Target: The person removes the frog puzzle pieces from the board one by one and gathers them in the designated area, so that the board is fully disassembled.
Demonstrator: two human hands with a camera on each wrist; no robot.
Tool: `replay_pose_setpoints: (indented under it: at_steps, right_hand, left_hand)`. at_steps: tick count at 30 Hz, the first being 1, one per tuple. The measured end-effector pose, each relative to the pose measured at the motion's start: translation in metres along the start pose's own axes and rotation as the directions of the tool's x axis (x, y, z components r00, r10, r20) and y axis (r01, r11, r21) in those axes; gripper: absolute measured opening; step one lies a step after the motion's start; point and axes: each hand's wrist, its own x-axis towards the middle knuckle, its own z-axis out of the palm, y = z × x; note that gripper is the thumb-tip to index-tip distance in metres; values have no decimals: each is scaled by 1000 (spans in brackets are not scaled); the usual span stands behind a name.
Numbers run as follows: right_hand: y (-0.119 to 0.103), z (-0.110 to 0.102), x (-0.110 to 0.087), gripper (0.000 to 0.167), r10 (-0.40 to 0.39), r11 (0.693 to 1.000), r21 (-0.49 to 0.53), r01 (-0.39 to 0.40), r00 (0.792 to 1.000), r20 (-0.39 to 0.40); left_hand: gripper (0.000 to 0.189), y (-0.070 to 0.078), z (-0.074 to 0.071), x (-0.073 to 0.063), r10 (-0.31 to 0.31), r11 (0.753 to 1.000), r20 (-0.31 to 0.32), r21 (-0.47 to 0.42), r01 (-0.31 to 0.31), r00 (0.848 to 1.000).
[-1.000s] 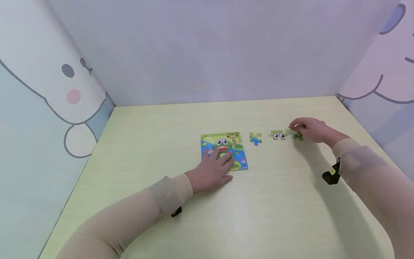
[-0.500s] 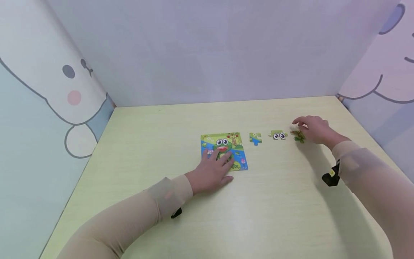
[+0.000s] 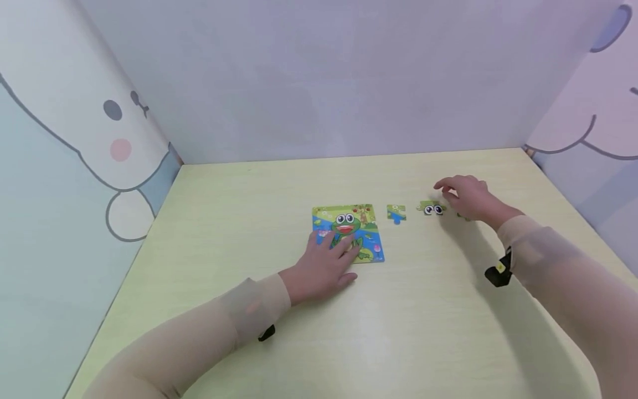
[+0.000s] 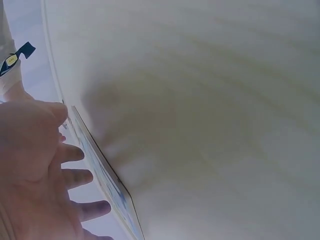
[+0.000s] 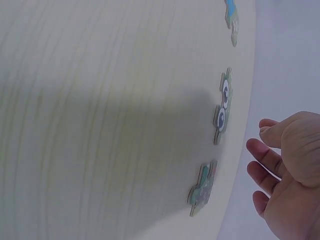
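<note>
The left hand (image 3: 324,269) is found with its fingers spread and nearly straight, laid over the lower part of a square frog puzzle (image 3: 356,228). Nothing is gripped by it; how firmly the puzzle is pressed cannot be told. The frog's eyes and red mouth are left uncovered just beyond the fingertips, and the lower left corner is hidden beneath the hand. The thumb is held out to the right, just off the near edge of the puzzle.

The right hand (image 3: 468,195) is held above the table (image 3: 399,321), with its fingers loosely bent and a gap left between thumb and forefinger in the head view. Nothing is held by it. A green piece (image 5: 201,187) is seen flat under this hand, largely covered in the head view but fully shown in the right wrist view. An eye piece (image 3: 431,209) is placed just left of the right hand, untouched. A blue-and-green piece (image 3: 396,213) is placed farther left, between the eye piece and the puzzle. Both wrists are covered by beige sleeves (image 3: 548,255), under which black devices (image 3: 498,274) are worn.
</note>
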Motion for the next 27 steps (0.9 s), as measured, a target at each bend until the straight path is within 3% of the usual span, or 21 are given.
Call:
replay_pose_setpoints:
  at_steps: [14, 27]
  right_hand:
    - [-46, 14, 11, 31, -110, 993, 33, 111, 994, -16]
    - [-120, 42, 19, 33, -231, 970, 89, 225, 971, 68]
  left_hand:
    - [63, -21, 9, -39, -94, 991, -8, -91, 93, 995]
    - [63, -26, 13, -59, -118, 980, 23, -157, 120, 993]
